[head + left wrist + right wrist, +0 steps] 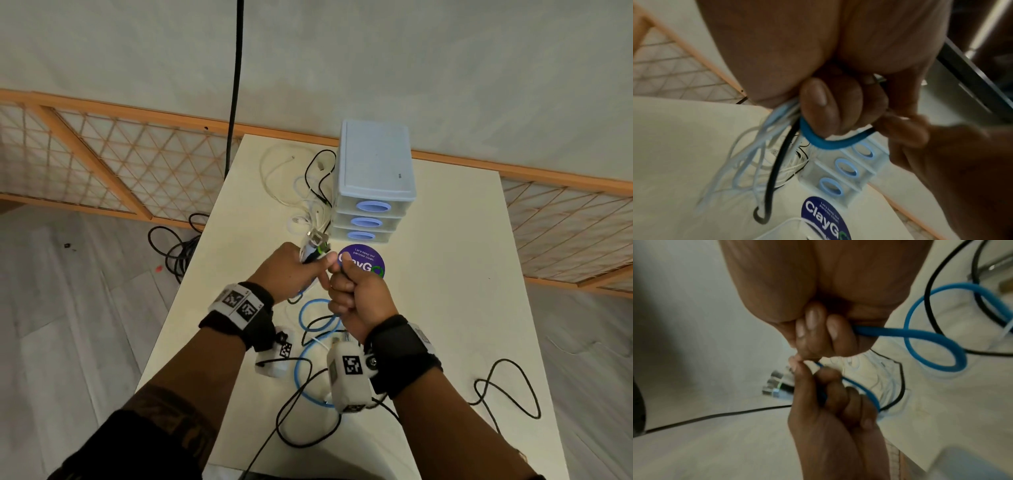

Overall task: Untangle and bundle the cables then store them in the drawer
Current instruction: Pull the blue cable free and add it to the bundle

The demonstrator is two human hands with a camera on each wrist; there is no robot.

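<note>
My left hand grips a bunch of cable ends, with metal plugs sticking out above the fist. In the left wrist view its fingers curl round a loop of blue cable, pale white cables and a black cable. My right hand is a fist touching the left one and grips the same blue cable. Blue loops hang below both hands onto the table. The three-drawer unit stands behind, all drawers closed.
A tangle of white and black cables lies left of the drawer unit. A round purple sticker is on the table just before it. A long black cable loops at the right and near front. More black cable lies on the floor.
</note>
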